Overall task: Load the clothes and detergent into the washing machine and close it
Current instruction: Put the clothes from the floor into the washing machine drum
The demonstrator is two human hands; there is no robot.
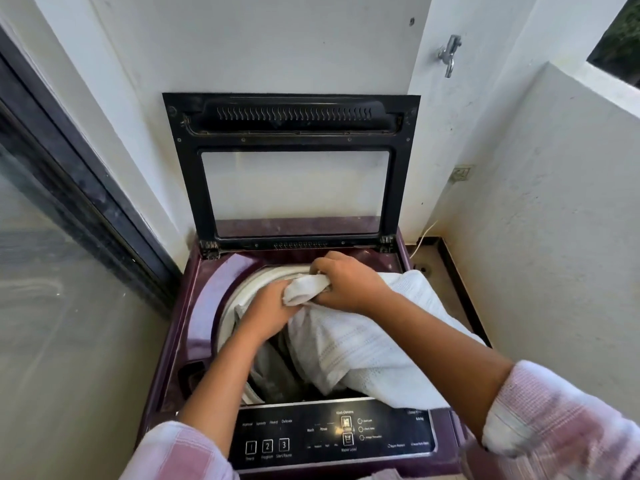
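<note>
A maroon top-loading washing machine (194,327) stands in front of me with its black-framed glass lid (294,168) raised upright against the wall. A large white cloth (367,348) drapes over the drum's right rim and hangs partly inside the drum. My left hand (266,313) and my right hand (346,282) both grip a bunched end of that cloth above the drum opening. Greyish clothes (273,372) lie lower in the drum. No detergent is visible.
The black control panel (332,434) runs along the machine's near edge. A sliding glass door (62,237) is on the left, white walls behind and right. A metal tap (449,55) juts from the wall; a white cable (424,237) trails to the floor.
</note>
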